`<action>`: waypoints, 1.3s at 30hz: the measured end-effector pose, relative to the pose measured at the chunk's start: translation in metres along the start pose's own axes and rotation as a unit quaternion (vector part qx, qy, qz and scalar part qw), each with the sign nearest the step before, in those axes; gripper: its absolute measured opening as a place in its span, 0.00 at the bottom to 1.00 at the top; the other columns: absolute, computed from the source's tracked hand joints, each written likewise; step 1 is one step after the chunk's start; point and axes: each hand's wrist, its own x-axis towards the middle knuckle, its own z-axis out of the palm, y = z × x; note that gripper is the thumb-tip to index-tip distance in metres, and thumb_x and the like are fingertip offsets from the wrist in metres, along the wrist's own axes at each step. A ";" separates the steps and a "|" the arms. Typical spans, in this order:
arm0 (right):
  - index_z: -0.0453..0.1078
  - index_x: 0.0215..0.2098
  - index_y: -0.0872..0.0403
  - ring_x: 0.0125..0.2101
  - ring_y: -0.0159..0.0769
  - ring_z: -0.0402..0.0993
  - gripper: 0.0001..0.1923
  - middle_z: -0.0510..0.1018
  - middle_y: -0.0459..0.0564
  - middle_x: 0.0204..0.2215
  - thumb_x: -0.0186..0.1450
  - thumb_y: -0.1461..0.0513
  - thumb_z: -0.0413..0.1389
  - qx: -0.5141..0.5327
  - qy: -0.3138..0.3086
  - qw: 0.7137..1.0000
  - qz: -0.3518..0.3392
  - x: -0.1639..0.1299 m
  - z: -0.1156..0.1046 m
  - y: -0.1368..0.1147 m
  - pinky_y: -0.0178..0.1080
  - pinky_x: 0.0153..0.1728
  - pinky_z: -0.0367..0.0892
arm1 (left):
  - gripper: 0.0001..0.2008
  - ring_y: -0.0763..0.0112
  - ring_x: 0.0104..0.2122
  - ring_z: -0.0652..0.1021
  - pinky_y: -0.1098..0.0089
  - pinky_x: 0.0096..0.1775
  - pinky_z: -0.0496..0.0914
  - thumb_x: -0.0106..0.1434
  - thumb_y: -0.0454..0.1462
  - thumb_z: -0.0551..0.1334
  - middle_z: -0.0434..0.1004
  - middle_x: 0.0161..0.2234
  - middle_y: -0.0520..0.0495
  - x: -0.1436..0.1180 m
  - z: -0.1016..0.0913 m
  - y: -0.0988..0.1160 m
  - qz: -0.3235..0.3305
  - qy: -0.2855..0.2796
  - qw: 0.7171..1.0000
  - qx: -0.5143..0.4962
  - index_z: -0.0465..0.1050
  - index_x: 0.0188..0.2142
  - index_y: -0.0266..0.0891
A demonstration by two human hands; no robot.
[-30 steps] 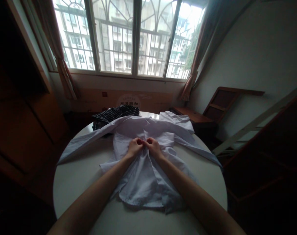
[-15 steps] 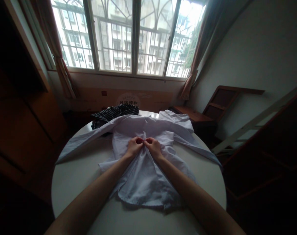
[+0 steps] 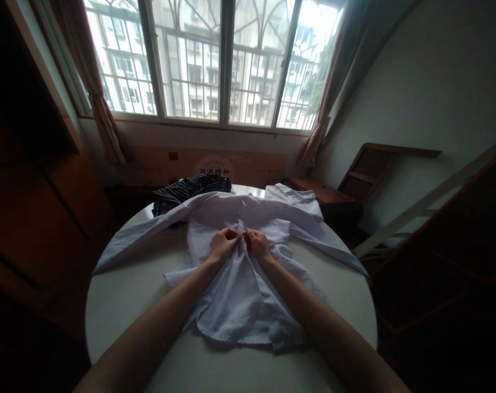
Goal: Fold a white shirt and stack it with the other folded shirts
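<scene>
A pale, long-sleeved shirt (image 3: 248, 311) lies spread on a round white table (image 3: 120, 305), its sleeves stretched out to both sides. Near the middle of its front, my left hand (image 3: 225, 244) pinches the fabric between thumb and fingers. Close beside it, my right hand (image 3: 256, 244) is closed in a pinch on the same gathered cloth. Folds fan down from the fingertips toward the hem. Whether a button sits between the fingers is too small to make out.
A black-and-white striped cloth (image 3: 190, 191) lies bunched at the table's far left. Another pale folded cloth (image 3: 292, 199) is at the far right. Beyond stand a large cardboard box (image 3: 256, 164) and a barred window (image 3: 190, 71). A wooden chair (image 3: 362, 172) is at the right.
The fingers of my right hand have shifted slightly, and a small gap with bunched fabric now shows between the fingertips. The shirt lies as before.
</scene>
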 end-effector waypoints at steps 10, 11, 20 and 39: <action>0.69 0.24 0.57 0.13 0.24 0.60 0.07 0.69 0.41 0.14 0.48 0.61 0.56 0.028 -0.083 0.996 0.018 -0.005 -0.007 -0.011 0.29 0.14 0.56 | 0.03 0.71 0.26 0.75 0.73 0.29 0.67 0.48 0.35 0.63 0.75 0.23 0.49 -0.003 -0.001 0.000 0.000 0.006 1.000 0.008 0.71 0.24 0.36; 0.69 0.24 0.57 0.13 0.24 0.60 0.07 0.69 0.41 0.13 0.48 0.61 0.56 0.024 -0.087 0.996 0.016 -0.006 -0.007 -0.012 0.29 0.14 0.56 | 0.02 0.72 0.26 0.75 0.73 0.30 0.67 0.48 0.33 0.62 0.75 0.23 0.49 -0.002 -0.001 0.000 0.004 0.012 1.000 0.011 0.71 0.24 0.36; 0.69 0.24 0.57 0.16 0.28 0.66 0.07 0.72 0.46 0.17 0.50 0.60 0.56 -0.016 -0.075 0.997 -0.021 -0.005 -0.004 -0.004 0.31 0.17 0.61 | 0.05 0.71 0.29 0.76 0.72 0.33 0.69 0.49 0.30 0.60 0.77 0.28 0.48 -0.001 0.001 -0.004 0.028 0.016 0.999 0.014 0.72 0.28 0.37; 0.69 0.26 0.57 0.22 0.31 0.67 0.07 0.72 0.45 0.19 0.55 0.60 0.52 -0.212 -0.046 0.968 -0.122 -0.005 -0.004 -0.004 0.32 0.25 0.59 | 0.08 0.71 0.27 0.74 0.72 0.31 0.66 0.52 0.40 0.60 0.75 0.25 0.48 0.001 -0.001 -0.002 0.052 -0.030 0.997 0.046 0.71 0.27 0.36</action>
